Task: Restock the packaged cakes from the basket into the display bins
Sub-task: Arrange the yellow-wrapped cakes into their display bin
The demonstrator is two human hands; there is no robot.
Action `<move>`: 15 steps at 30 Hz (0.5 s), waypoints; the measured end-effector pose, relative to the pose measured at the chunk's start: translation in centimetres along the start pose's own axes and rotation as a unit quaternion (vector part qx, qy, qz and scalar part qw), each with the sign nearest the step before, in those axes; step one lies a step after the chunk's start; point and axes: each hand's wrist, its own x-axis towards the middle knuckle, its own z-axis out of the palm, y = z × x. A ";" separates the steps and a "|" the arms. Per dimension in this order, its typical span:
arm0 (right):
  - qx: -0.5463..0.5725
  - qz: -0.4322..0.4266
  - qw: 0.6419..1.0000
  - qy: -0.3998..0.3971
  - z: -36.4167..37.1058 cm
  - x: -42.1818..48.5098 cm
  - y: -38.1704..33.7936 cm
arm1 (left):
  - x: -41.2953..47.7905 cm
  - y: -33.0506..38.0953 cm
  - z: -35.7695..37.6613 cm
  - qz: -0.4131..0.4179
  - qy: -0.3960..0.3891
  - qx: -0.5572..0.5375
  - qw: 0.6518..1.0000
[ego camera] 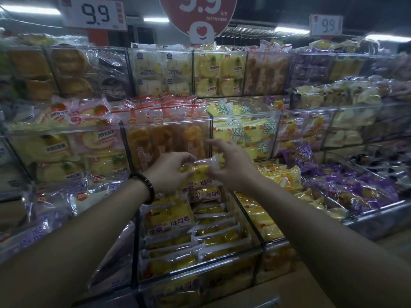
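The clear bin (222, 261) at the front holds rows of yellow stocked packs (178, 216). Above its far end, both hands hold one packaged cake (198, 168), yellow in clear wrap. The left hand (169, 171), a dark bead bracelet (145, 187) at its wrist, curls round the left end, and the right hand (233, 166) pinches the right end. Behind the bin stand orange cakes (164, 141). Well above it hangs a price sign (93, 14) reading 9.9.
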 end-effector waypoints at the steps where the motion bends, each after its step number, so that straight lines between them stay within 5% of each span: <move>1: -0.002 0.000 1.000 -0.023 0.3 -0.2 -0.1 | -0.2 0.0 0.4 0.001 -0.004 -0.005 1.000; 11: -0.088 0.053 0.993 -0.065 2.6 -1.1 1.1 | -0.6 -0.4 1.5 -0.058 -0.009 -0.045 0.997; 15: -0.156 0.041 0.985 -0.065 3.2 -0.8 0.7 | -1.5 -1.0 1.7 -0.123 -0.046 0.040 0.991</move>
